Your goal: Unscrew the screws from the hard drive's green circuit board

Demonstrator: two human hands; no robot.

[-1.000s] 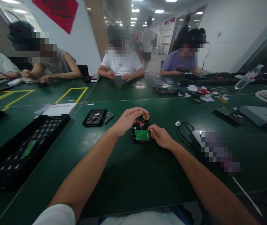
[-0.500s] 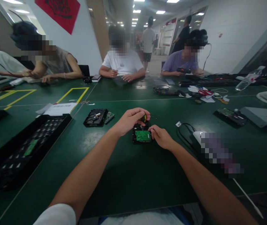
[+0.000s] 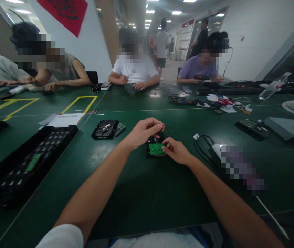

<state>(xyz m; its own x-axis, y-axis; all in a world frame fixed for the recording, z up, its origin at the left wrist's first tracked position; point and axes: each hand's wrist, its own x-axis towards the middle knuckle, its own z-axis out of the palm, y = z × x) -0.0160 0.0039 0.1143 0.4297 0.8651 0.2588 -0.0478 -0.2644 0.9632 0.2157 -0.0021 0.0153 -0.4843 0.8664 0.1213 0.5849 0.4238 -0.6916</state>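
Observation:
A black hard drive [image 3: 154, 150] with a green circuit board facing up lies on the green table [image 3: 142, 193] in front of me. My left hand [image 3: 142, 132] hovers over the drive's far end, fingers pinched round a small dark tool with a yellow mark that is mostly hidden now. My right hand [image 3: 176, 151] rests at the drive's right edge, fingers curled and touching the circuit board; whether it holds anything is hidden.
A second opened drive [image 3: 105, 128] with a loose board lies to the left. A long black tray [image 3: 25, 162] runs along the left. A cable [image 3: 203, 143] and a blurred device sit right. Other people sit across the table with tools, boards and a bottle [image 3: 273, 84].
My left hand's fingers have closed further over the tool, hiding its yellow mark. My right hand has shifted slightly left onto the circuit board.

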